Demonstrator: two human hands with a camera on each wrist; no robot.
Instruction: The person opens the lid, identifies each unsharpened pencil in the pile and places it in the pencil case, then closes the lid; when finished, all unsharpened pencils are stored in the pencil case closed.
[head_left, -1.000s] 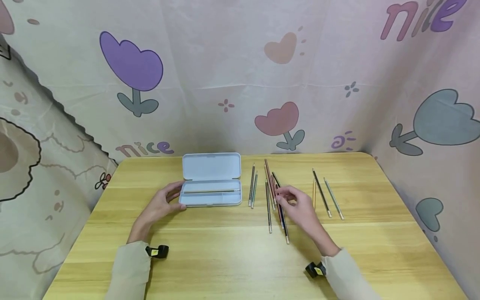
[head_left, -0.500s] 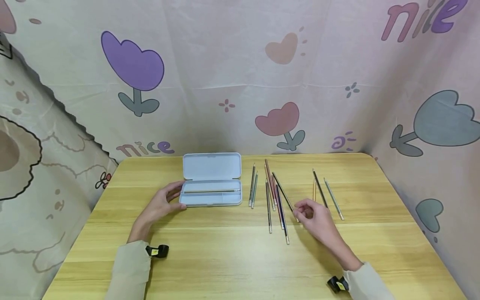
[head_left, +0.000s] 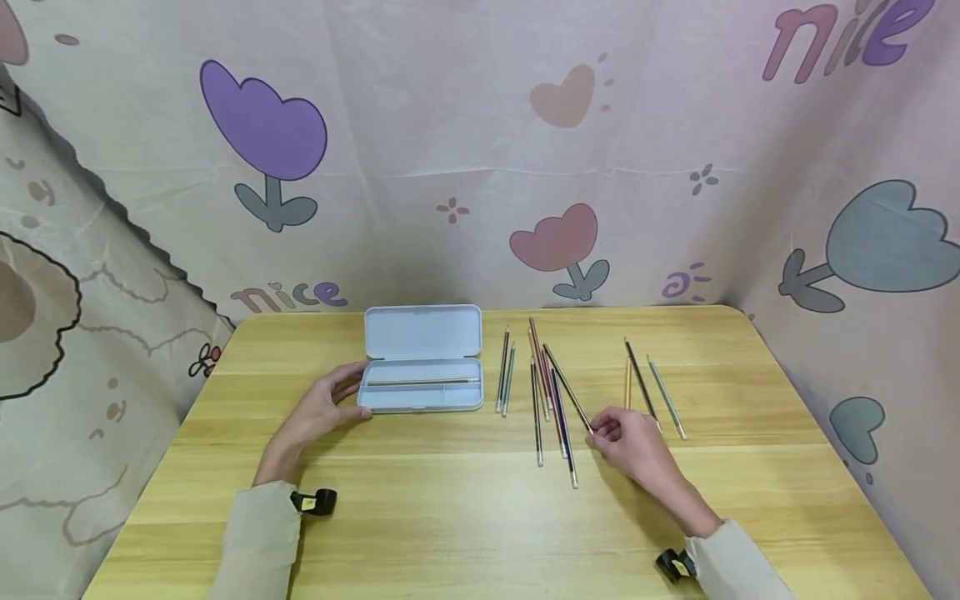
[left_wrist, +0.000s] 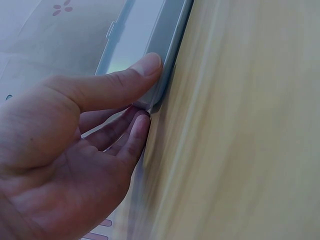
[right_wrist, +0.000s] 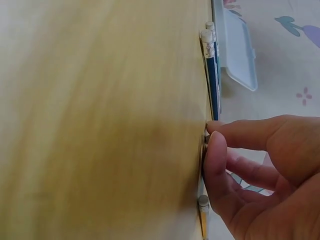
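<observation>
At the left of the table, a pale blue pencil case [head_left: 420,398] stands with its lid raised, and one pencil [head_left: 423,382] lies inside its tray. My left hand [head_left: 324,407] grips the case's left end; in the left wrist view the thumb [left_wrist: 147,65] rests on the near edge, the fingers curled at the end. My right hand [head_left: 633,442] pinches the near end of a slanting black pencil [head_left: 567,389], which lies on the table. That end is hidden by the fingertips in the right wrist view.
Several pencils [head_left: 537,417] lie in a loose bunch left of the right hand. Two more pencils [head_left: 506,375] are beside the case. Beyond the right hand lie a yellow pencil [head_left: 628,383], a black pencil [head_left: 641,379] and a grey-green pencil [head_left: 667,398]. A patterned cloth [head_left: 420,242] hangs behind the table.
My right hand has moved right and nearer from above the bunch to the slanting black pencil's near end, uncovering the pencils it hid. The left hand and case have stayed put.
</observation>
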